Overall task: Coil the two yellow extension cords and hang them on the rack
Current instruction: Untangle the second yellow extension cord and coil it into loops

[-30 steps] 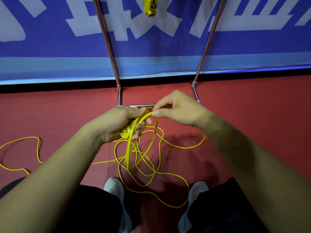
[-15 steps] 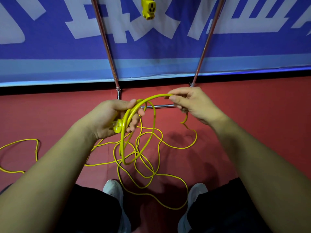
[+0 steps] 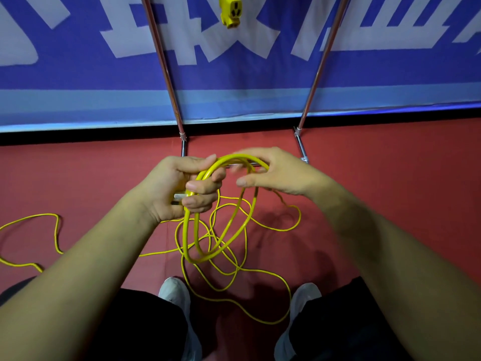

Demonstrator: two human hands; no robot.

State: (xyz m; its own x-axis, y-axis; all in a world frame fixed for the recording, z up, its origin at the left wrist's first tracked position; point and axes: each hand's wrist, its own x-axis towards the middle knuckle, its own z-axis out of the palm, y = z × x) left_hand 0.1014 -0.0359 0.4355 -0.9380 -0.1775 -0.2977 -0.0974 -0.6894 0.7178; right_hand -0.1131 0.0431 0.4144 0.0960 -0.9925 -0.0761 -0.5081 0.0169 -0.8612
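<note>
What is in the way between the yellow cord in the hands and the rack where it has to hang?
Nothing visible blocks it. The coil hangs from the left hand, and the rack stands right behind with open space between. The rack's top is out of view; a yellow socket end dangles there.

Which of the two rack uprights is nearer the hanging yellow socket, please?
The left upright; the yellow socket hangs just right of it, well away from the right upright.

Both forearms bare, no sleeves, watch or rings visible. Left hand (image 3: pixel 182 186) and right hand (image 3: pixel 276 173) ungloved. Black shorts (image 3: pixel 135 324) cover both thighs. Light grey sneakers (image 3: pixel 174 295), rounded toes, near bottom centre.
</note>
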